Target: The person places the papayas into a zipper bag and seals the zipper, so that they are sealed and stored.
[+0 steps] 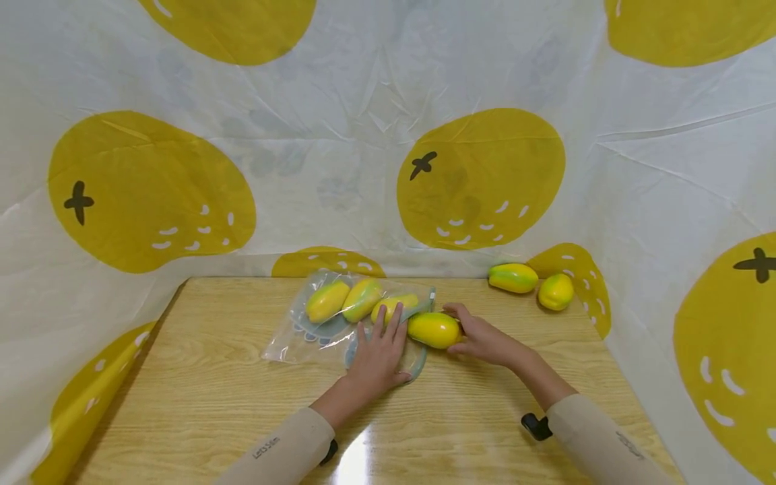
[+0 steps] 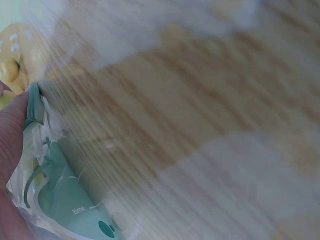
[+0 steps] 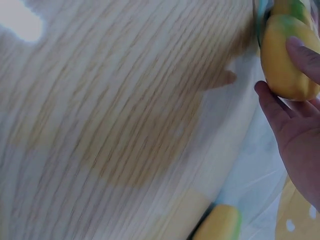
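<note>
In the head view, my left hand (image 1: 377,360) lies over a clear plastic bag (image 1: 281,343) with a blue-green print, its fingers spread across the bag near the mouth. In the left wrist view, the thumb (image 2: 15,117) is beside the bag's green edge strip (image 2: 34,107). My right hand (image 1: 485,338) grips the end of a yellow papaya-like fruit (image 1: 434,330) at the bag's mouth; thumb and fingers lie around it in the right wrist view (image 3: 290,60). Inside the bag, three similar fruits (image 1: 327,301) lie side by side, one partly behind the left fingers.
Two more yellow-green fruits (image 1: 512,277) (image 1: 555,292) lie at the back right of the wooden table (image 1: 212,377). A white cloth with yellow fruit prints (image 1: 327,168) hangs along the back and sides.
</note>
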The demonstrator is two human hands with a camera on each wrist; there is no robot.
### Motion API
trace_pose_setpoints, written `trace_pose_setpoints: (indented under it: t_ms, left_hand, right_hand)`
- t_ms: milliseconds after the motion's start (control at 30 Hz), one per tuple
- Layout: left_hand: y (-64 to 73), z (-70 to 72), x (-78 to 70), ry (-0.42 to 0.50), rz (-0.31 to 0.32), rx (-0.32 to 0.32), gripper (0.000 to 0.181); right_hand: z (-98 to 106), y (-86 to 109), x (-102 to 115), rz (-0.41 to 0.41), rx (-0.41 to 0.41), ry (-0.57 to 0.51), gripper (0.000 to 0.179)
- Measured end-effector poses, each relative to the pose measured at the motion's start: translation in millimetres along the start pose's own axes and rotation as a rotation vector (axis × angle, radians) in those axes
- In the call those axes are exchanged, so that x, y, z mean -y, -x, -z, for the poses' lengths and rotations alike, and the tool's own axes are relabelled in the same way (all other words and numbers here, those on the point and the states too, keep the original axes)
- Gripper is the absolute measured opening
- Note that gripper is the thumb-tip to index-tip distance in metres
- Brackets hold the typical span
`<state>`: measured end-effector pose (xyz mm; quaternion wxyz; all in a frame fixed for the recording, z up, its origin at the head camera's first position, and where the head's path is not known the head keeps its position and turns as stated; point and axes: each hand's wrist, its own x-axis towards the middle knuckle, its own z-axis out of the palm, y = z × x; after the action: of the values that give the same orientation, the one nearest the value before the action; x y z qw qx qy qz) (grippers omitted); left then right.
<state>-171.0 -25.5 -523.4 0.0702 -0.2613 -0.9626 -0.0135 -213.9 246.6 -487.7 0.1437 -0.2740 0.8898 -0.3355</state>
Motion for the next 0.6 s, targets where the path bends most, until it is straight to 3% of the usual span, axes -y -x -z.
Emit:
trace_pose_setpoints:
  t_ms: [167,400,600]
  left_hand:
    - [-0.4,0.5,-0.4,-0.02,-0.012,0.001,0.118]
    - [-0.6,3.5,-0.5,-0.05,-0.015,-0.007,0.12]
    - [-0.1,3.6,-0.1,-0.077,-0.026,-0.006,0.119]
  right_hand:
    - [-2,-9.3,0,0.023,-0.018,-0.002,0.067]
    - [-3,-17.7,0,0.039,-0.044,0.052,0.067]
    - [-9,-25.3,2,0.007,-0.041,-0.038,0.062]
